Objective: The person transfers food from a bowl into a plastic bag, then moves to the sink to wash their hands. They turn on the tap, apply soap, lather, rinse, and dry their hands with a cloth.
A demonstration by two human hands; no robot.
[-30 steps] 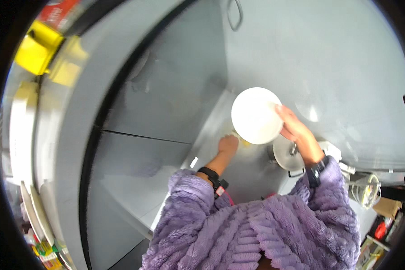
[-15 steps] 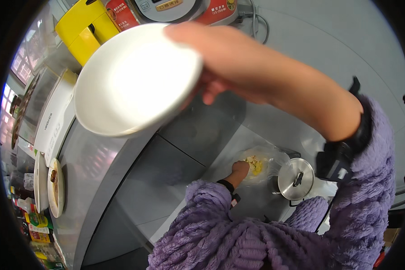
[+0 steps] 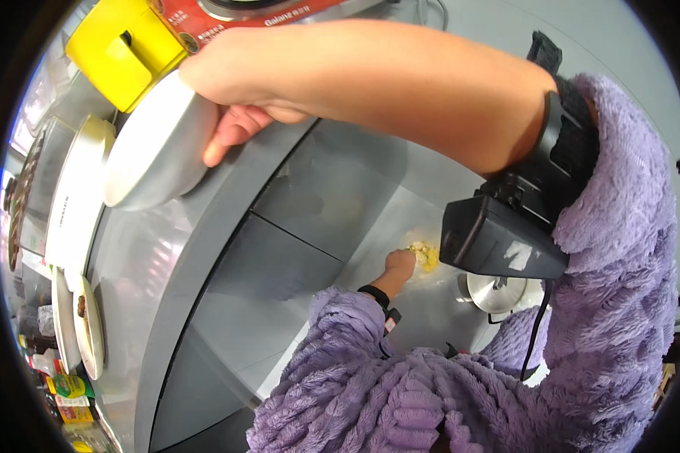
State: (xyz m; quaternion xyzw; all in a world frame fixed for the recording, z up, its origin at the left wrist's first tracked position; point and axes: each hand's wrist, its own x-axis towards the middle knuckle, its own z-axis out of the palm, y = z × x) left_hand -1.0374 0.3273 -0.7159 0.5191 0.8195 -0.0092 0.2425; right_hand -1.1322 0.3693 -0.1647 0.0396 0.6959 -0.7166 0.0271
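My right grip is closed on the bowl – hand at its upper edge, a finger hanging free underneath. The bowl is white, tilted, over the bench; can't tell if it touches the top. A yellow box sits just beyond it, a red appliance next to that. Two plates lie farther along the bench, toward me, food on one.

My left grip is down low, past the cabinets, fingers curled at the edge of a clear bag with yellow bits – can't tell if they pinch the plastic. Lidded pot stands right of the bag. Black wrist unit on my right arm partly covers that side.
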